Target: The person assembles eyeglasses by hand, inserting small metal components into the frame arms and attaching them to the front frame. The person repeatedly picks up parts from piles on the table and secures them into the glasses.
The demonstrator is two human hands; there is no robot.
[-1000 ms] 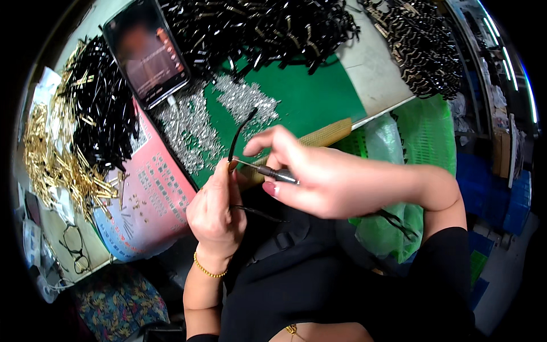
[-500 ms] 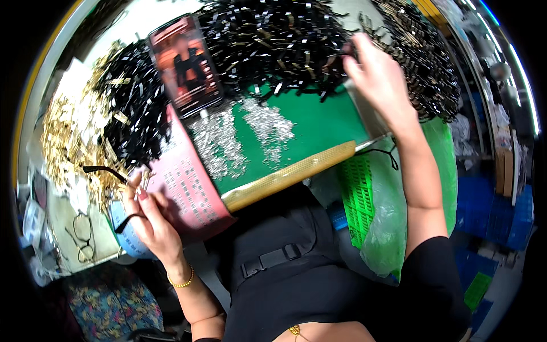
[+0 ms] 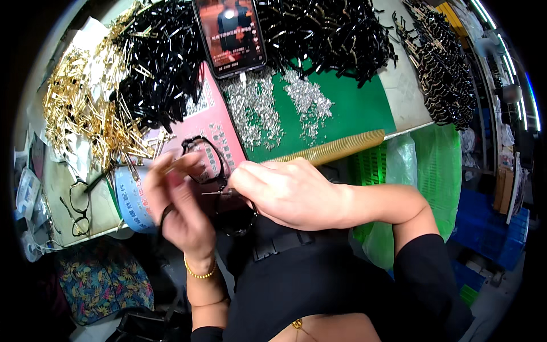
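The left hand (image 3: 179, 208) pinches a black spectacle frame (image 3: 204, 162) by its rim, fingers (image 3: 171, 165) closed on it, and holds it up just off the near edge of the worktop (image 3: 407, 108). The right hand (image 3: 288, 191) is touching close beside it, fingers curled together around a thin metal tool (image 3: 219, 193) whose tip points at the frame's side — what the tip meets cannot be told.

On the worktop, a green mat (image 3: 347, 108) carries two heaps of small silver parts (image 3: 253, 114) near its middle. A phone (image 3: 229, 35) with a lit screen lies toward the far edge. Piles of black temple arms (image 3: 325, 34) lie along the far edge and on the left side; a gold-coloured pile (image 3: 85, 114) sits toward the left edge. More black frames (image 3: 436, 62) are stacked at the far right corner. A pink printed sheet (image 3: 213, 122) lies left of the mat — the held frame is just above it. A spare pair of glasses (image 3: 80, 208) rests near the left near corner.
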